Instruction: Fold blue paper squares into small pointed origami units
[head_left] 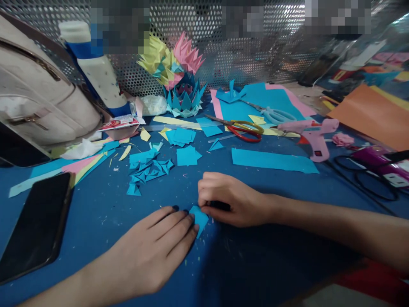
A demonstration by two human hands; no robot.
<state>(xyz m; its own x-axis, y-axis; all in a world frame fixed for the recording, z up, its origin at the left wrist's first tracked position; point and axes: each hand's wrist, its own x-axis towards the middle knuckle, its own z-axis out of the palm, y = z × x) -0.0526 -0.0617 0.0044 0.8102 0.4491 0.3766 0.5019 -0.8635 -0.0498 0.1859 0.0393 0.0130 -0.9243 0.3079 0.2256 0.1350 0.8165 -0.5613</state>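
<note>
A small piece of blue paper (200, 220) lies on the blue tabletop between my hands. My left hand (159, 247) rests flat over its left side, fingers stretched out and pressing it down. At the paper's upper right edge, my right hand (231, 200) is curled in a pinch, thumb and fingertips at the corner. Just beyond, folded blue paper triangles (150, 170) sit in a loose cluster, beside small stacked blue paper squares (181, 137). A long blue paper strip (275, 162) lies past my right hand.
Scissors (244, 130), light-blue-handled scissors (277, 115) and a pink glue gun (309, 132) with a trailing cable lie at the right. Paper flowers (185, 94) stand at the back. A phone (38, 226), a bag (41, 85) and a bottle (97, 74) occupy the left.
</note>
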